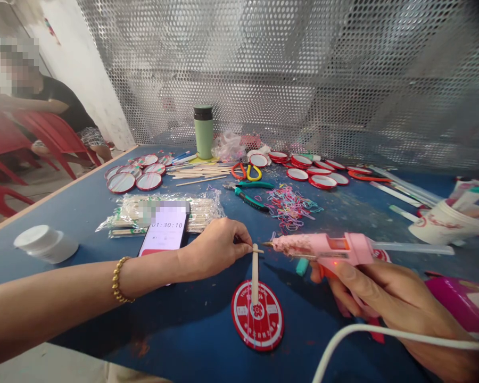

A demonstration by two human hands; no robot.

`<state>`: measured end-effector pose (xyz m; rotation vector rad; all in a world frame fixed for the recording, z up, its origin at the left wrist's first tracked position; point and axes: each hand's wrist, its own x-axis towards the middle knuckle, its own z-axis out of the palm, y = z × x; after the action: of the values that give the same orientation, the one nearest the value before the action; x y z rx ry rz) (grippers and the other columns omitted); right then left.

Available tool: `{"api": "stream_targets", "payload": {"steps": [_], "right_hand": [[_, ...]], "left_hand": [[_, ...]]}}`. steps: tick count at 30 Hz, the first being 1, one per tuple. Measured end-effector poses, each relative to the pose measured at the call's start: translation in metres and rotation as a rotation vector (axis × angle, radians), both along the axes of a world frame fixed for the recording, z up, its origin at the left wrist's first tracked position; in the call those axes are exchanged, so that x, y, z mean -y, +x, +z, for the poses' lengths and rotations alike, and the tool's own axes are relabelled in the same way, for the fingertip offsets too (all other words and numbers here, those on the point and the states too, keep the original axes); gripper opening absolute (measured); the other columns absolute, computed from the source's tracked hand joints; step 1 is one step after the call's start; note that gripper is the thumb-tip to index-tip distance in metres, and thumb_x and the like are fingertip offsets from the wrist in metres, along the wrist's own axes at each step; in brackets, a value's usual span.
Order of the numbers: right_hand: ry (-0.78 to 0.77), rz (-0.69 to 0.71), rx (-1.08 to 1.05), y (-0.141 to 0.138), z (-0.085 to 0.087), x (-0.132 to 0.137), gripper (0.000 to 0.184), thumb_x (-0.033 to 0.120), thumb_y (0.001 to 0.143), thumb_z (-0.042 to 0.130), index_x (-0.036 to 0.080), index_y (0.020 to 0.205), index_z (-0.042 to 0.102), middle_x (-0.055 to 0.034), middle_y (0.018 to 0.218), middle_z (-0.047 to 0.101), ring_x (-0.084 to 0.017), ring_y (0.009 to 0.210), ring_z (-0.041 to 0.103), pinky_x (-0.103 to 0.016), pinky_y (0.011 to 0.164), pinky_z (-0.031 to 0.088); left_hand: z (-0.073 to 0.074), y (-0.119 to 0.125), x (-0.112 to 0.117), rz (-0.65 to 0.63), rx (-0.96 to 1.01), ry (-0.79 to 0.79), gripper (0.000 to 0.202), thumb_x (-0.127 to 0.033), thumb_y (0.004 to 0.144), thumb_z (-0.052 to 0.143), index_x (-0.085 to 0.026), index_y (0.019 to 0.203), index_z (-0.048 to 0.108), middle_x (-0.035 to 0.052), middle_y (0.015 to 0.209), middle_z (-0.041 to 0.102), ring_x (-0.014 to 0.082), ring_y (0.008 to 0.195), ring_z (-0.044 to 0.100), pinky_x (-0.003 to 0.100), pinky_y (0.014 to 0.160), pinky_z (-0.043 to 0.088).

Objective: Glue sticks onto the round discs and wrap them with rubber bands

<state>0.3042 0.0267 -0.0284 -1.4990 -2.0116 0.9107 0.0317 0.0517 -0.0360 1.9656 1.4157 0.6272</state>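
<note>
The left hand [211, 249] has its fingers pinched together on one end of a short stick [259, 251], which lies across the far end of a flat stick [255, 279]. That flat stick's near end overlaps the middle of a red lid [257, 330], near the middle of the counter [191, 340]. The right hand [383, 298] is wrapped around the handle of a pink glue gun [323, 246], its nozzle pointing left, just beside the short stick and apart from it.

A white cord [355, 330] curves in front of the right wrist. The left forearm lies over the near edge of a phone [167, 229], which itself covers part of a bag of sticks [207, 210]. Farther back are teal-handled pliers [250, 199], a heap of rubber bands [291, 206], more lids [322, 182] and a green tumbler [203, 135]. A white bottle [46, 243] lies left; a paper cup [439, 223] leans right.
</note>
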Motion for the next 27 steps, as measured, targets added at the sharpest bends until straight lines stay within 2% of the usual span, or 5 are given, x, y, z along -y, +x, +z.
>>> {"api": "stream_targets", "payload": {"steps": [6,13,17,22,27], "right_hand": [[0.006,0.003,-0.008,-0.001,0.001,-0.002,0.058,0.063,0.089,0.044,0.021,0.05,0.052,-0.0002,0.043,0.05,-0.012,0.038,0.043,-0.023,0.034,0.032],[0.032,-0.007,-0.013,0.003,0.0,0.002,0.055,0.063,0.088,0.045,0.022,0.053,0.055,-0.0009,0.046,0.054,-0.014,0.04,0.047,-0.024,0.037,0.035],[0.049,-0.011,-0.015,0.002,0.0,0.0,0.055,0.062,0.089,0.045,0.022,0.053,0.056,-0.0009,0.046,0.055,-0.014,0.041,0.048,-0.024,0.038,0.035],[0.035,0.023,-0.014,0.003,0.0,-0.002,0.056,0.062,0.09,0.044,0.021,0.052,0.055,-0.0005,0.047,0.055,-0.013,0.042,0.049,-0.024,0.041,0.038],[0.01,0.01,-0.021,0.004,-0.001,-0.001,0.055,0.061,0.091,0.042,0.021,0.058,0.056,-0.0008,0.051,0.057,-0.014,0.049,0.055,-0.024,0.048,0.043]], "left_hand": [[0.004,-0.003,0.002,-0.004,0.017,0.002,0.017,-0.019,0.076,0.059,-0.017,0.084,0.074,-0.0001,0.068,0.068,0.0105,0.059,0.055,0.022,0.057,0.041],[0.014,-0.018,0.003,0.111,-0.02,0.13,0.024,-0.015,0.076,0.053,-0.017,0.092,0.071,-0.0006,0.071,0.066,0.0108,0.062,0.056,0.022,0.06,0.042],[0.016,-0.022,0.01,0.04,-0.082,0.254,0.022,-0.013,0.078,0.053,-0.02,0.089,0.07,-0.0004,0.077,0.066,0.0106,0.066,0.057,0.022,0.066,0.044],[0.011,-0.02,0.017,-0.084,-0.267,0.375,0.021,-0.018,0.087,0.05,-0.02,0.095,0.069,0.0035,0.093,0.065,0.0141,0.078,0.06,0.026,0.071,0.047],[0.011,-0.015,0.023,-0.121,-0.433,0.453,0.023,-0.025,0.094,0.045,-0.02,0.101,0.067,0.0056,0.097,0.063,0.0175,0.085,0.062,0.029,0.073,0.049]]}}
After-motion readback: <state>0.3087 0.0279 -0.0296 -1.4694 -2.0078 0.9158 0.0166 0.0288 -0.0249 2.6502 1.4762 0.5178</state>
